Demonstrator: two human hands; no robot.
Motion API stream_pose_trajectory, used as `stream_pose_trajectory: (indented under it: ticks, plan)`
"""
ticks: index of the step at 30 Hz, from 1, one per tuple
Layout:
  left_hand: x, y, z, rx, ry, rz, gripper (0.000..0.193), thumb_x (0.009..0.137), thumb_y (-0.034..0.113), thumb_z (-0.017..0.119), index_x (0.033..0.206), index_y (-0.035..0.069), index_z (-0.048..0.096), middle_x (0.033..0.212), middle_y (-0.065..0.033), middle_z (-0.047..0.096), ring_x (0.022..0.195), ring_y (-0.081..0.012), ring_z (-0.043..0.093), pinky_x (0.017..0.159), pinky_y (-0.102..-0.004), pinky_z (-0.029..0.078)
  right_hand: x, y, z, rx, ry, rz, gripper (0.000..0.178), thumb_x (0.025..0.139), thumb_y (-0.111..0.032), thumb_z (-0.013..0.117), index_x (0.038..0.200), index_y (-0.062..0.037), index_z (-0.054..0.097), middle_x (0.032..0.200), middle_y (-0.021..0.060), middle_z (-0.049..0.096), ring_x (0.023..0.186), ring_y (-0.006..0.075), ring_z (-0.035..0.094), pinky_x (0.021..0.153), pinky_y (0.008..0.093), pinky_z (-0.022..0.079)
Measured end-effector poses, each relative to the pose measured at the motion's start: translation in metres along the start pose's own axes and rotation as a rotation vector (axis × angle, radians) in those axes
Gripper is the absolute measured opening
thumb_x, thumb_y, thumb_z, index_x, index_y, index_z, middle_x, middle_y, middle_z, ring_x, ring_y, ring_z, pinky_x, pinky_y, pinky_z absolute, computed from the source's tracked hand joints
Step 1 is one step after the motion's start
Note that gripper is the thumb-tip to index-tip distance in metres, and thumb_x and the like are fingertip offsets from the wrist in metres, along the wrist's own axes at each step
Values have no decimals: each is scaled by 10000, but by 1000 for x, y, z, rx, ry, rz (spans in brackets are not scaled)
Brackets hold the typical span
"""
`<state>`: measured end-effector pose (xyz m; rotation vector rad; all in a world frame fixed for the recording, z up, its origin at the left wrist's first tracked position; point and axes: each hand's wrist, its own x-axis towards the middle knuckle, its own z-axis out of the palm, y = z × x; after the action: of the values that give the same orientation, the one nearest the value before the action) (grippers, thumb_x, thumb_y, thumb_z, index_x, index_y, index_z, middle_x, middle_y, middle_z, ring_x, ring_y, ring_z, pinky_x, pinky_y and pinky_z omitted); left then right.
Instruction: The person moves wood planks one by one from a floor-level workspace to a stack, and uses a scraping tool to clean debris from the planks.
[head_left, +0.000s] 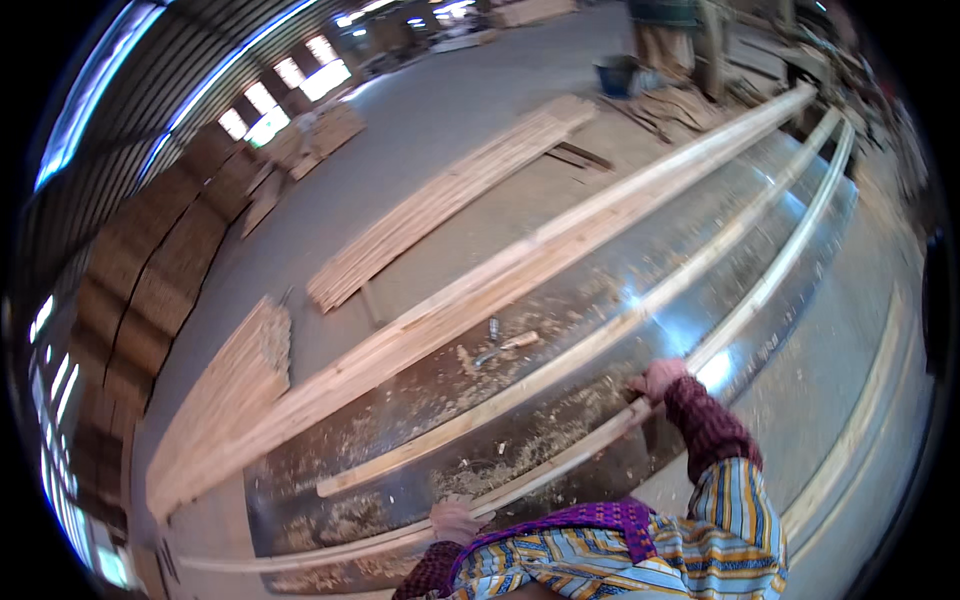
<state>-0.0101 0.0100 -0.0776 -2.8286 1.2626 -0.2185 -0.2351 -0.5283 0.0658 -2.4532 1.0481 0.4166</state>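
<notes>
A long, narrow wooden strip (pixel 560 457) runs along the near edge of a dark, shiny worktable (pixel 690 325), reaching far to the right and out past the table on the left. My right hand (pixel 660 380) is closed around it near the middle of its length. Farther left, my left hand (pixel 455 521) grips the same strip close to my body, its fingers partly blurred. A second strip (pixel 590 335) lies beyond it on the table. Past that, thick long boards (pixel 520 275) rest along the far side. Curled wood shavings (pixel 530 430) litter the tabletop between them.
A small tool with a wooden handle (pixel 518 341) lies among the shavings. Stacked planks (pixel 450 200) stand beyond the table, with another stack (pixel 240 380) at the left. Long strips (pixel 850 435) lie on the floor at right. A dark bucket (pixel 617 76) is at the back.
</notes>
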Motion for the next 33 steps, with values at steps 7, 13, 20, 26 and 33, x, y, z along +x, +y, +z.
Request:
stream_pose_trajectory:
  ticks: [7,13,20,26,33]
  plan:
    - [15,23,-42,197,-432,-16,818,802,811,469,1049,51,644,881,-95,624,839,-262,640,737,-399,518,14,-7,15,-127,68,107,563,925,-620,492,1055,-157,784,1040,103,752,1044,307,685,971,414,487]
    - [19,33,-28,75,-709,-141,872,951,691,224,1260,-45,575,1224,-180,637,1093,-264,632,939,-389,525,16,7,22,-163,47,115,556,942,-601,467,1065,-158,778,1064,93,749,1065,293,680,974,413,475]
    - [18,30,-40,-107,-265,33,682,760,793,602,1027,168,671,875,-80,662,866,-268,646,758,-428,513,12,12,20,-146,48,122,572,958,-590,456,1091,-130,769,1094,116,742,1108,281,668,998,423,438]
    - [9,26,-24,-11,-53,11,1069,780,875,375,1103,-126,569,814,-188,658,679,-316,639,709,-449,551,13,3,22,-134,106,58,538,950,-571,462,1065,-149,775,1047,92,750,1053,286,682,957,413,479]
    - [37,53,-77,138,-343,11,835,707,837,602,1014,63,660,833,-95,652,756,-261,641,681,-433,529,8,13,24,-95,133,102,552,931,-573,481,1016,-119,783,1005,120,753,1029,292,695,974,427,460]
